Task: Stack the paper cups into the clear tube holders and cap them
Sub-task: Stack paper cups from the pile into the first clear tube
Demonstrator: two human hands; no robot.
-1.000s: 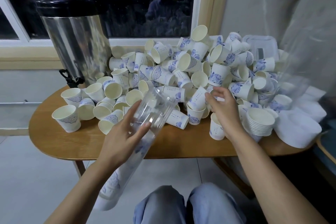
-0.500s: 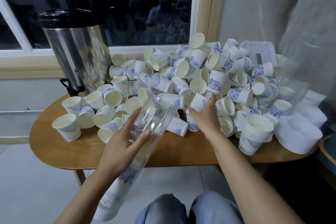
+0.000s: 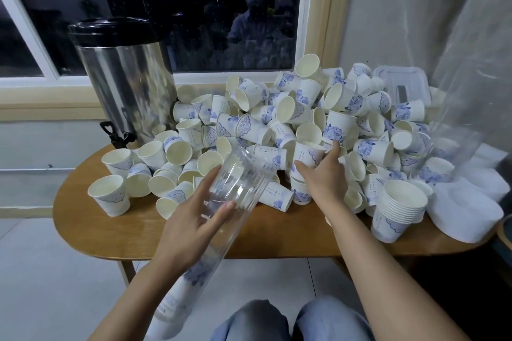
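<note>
My left hand (image 3: pixel 191 219) grips a clear tube holder (image 3: pixel 241 183) tilted up toward the cup pile, its open mouth at the top. Nested cups (image 3: pixel 180 293) fill its lower part near my knee. My right hand (image 3: pixel 322 174) reaches into the heap of white paper cups with blue print (image 3: pixel 291 116) and curls its fingers round one lying cup (image 3: pixel 306 155). A nested stack of cups (image 3: pixel 399 210) stands upright at the table's right front.
A steel drink dispenser (image 3: pixel 122 77) with a black lid and tap stands at the back left of the round wooden table (image 3: pixel 110 230). White caps (image 3: pixel 465 213) lie at the right edge, with clear plastic sheeting (image 3: pixel 457 91) and a lidded clear box (image 3: pixel 399 83) behind.
My right hand moved left from the cups beside the stack into the pile's middle and closed on a cup. The left hand kept the tube in about the same place.
</note>
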